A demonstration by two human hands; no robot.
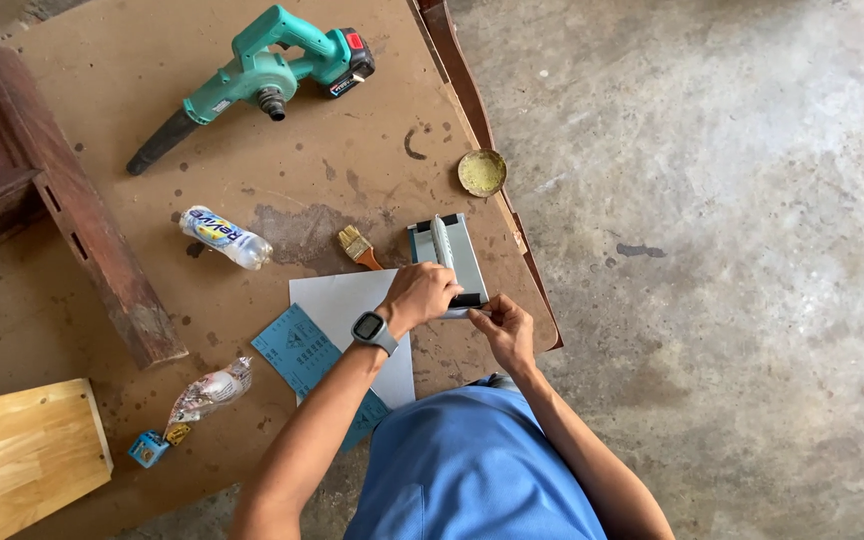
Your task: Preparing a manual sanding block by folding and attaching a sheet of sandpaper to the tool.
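Note:
A grey hand sanding block (455, 252) with a grey handle and black end clamps lies near the board's right edge. My left hand (418, 296), with a watch on the wrist, grips its near end from above. My right hand (503, 327) pinches at the block's near right corner by the black clamp. A grey sheet of sandpaper (347, 318) lies under my left forearm, and a blue sheet (297, 347) sits beside it to the left. A small paintbrush (357, 246) with an orange handle rests just left of the block.
A teal cordless blower (257, 75) lies at the top of the brown board (142, 60). A plastic bottle (224, 237), a clear bag (209, 393), a small blue box (147, 449), a round tin lid (481, 172), a dark wooden piece (82, 210) and a light wood panel (22, 455) lie around. Concrete floor (732, 250) is to the right.

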